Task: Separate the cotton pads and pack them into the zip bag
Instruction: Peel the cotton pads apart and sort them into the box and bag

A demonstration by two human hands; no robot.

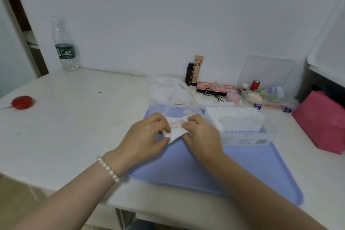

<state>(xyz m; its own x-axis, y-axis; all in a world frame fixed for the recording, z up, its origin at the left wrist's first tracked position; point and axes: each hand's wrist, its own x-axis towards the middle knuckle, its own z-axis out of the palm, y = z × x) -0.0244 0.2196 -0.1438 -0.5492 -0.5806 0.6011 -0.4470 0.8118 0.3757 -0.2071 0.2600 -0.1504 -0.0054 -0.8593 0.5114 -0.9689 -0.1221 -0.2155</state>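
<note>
Both hands, left (147, 134) and right (200, 132), meet mid-frame, fingers pinching a few pads (176, 129) over the bag's (175, 109) mouth. Right of them the pad stack (235, 120) looks mostly untouched, so packing seems barely begun.

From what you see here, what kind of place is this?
Probably a dressing table in a home. Makeup stands by the wall: a BB cream tube, a palette, a clear box of small cosmetics.
</note>
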